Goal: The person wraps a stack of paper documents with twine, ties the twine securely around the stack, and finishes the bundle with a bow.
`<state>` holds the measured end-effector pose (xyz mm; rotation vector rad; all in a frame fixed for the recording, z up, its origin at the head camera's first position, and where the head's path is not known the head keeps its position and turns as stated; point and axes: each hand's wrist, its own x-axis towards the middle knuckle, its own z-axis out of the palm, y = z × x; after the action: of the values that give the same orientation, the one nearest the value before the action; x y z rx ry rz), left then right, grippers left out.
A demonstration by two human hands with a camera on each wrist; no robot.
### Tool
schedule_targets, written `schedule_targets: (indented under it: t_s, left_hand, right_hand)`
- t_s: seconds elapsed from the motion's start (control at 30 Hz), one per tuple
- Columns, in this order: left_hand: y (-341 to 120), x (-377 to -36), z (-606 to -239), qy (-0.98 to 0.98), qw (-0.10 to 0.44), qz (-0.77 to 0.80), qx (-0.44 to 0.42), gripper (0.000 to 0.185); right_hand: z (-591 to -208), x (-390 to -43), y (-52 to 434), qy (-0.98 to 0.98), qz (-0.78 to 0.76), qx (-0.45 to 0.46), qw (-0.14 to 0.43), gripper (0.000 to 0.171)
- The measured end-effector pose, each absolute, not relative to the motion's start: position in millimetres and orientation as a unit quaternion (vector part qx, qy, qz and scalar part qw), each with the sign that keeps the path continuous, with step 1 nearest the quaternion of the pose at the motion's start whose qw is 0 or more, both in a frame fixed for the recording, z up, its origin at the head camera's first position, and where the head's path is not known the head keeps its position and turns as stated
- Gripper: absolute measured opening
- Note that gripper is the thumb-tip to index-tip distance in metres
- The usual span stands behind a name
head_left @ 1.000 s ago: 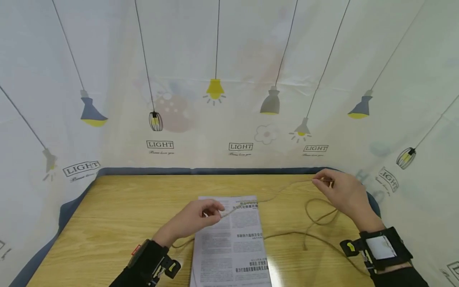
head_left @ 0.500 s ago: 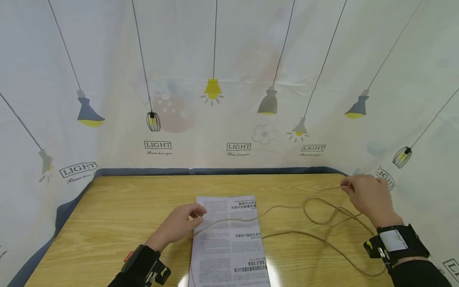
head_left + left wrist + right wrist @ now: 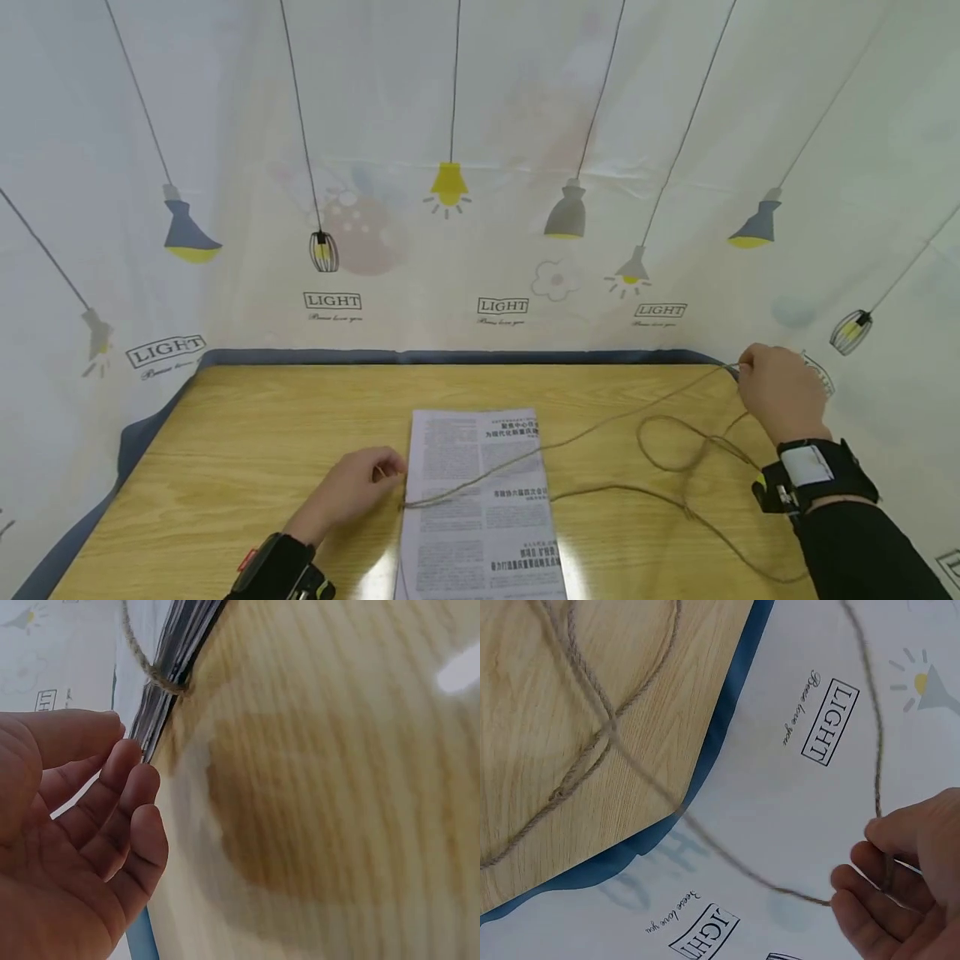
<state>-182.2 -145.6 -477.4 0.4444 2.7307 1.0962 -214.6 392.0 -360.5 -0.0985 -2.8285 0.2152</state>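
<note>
A folded newspaper stack (image 3: pixel 480 517) lies on the wooden table (image 3: pixel 262 433) in front of me. Brown twine (image 3: pixel 600 429) hooks round the stack's left edge (image 3: pixel 161 679) and runs tight across the paper to my right hand (image 3: pixel 742 371). That hand pinches the twine (image 3: pixel 877 787) between its fingers (image 3: pixel 870 862), raised past the table's far right corner. My left hand (image 3: pixel 382 475) rests beside the stack's left edge (image 3: pixel 161 712), fingers (image 3: pixel 124 750) loosely curled and holding nothing. Slack twine (image 3: pixel 592 750) lies in a loop on the table's right side.
A white curtain (image 3: pixel 480 208) printed with lamps encloses the table at the back and both sides. A blue edge (image 3: pixel 450 357) borders the tabletop. Loose twine trails toward the near right corner (image 3: pixel 750 567).
My left hand has let go of the twine and drawn back to the paper's left edge. My right hand has pulled its end rightward, tightening the twine across the paper.
</note>
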Motion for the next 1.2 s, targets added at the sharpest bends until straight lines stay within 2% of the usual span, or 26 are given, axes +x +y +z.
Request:
schedule_targets:
  t_s: [0.2, 0.43, 0.67, 0.73, 0.87, 1.0, 1.2]
  left_hand:
    - [-147.9, -175.4, -479.4, 0.904, 0.096, 0.384, 0.161, 0.007]
    - [-149.2, -172.0, -485.7, 0.898, 0.098, 0.395, 0.167, 0.006]
    - [-147.6, -170.4, -485.3, 0.895, 0.109, 0.401, 0.164, 0.005]
    - [-147.9, -170.1, -486.0, 0.894, 0.110, 0.402, 0.164, 0.006]
    - [-147.0, -169.3, -487.6, 0.894, 0.109, 0.404, 0.163, 0.007]
    - [-146.2, -169.4, -488.4, 0.897, 0.112, 0.398, 0.154, 0.008]
    - [-144.9, -169.6, -488.4, 0.900, 0.123, 0.392, 0.143, 0.007]
  right_hand:
    - [-361.3, -230.1, 398.2, -0.980, 0.072, -0.051, 0.178, 0.019]
    - [-392.0, -236.1, 399.4, -0.979, 0.020, -0.029, 0.199, 0.013]
    - [-422.7, -235.0, 393.5, -0.983, 0.041, -0.013, 0.176, 0.015]
    - [-426.6, -236.4, 392.6, -0.979, 0.070, -0.007, 0.192, 0.015]
    - [-421.9, -240.5, 392.6, -0.956, 0.142, -0.011, 0.257, 0.014]
    - [-399.6, -246.6, 388.4, -0.937, 0.176, -0.023, 0.300, 0.021]
    - [-360.3, -253.9, 377.9, -0.904, 0.164, 0.042, 0.393, 0.025]
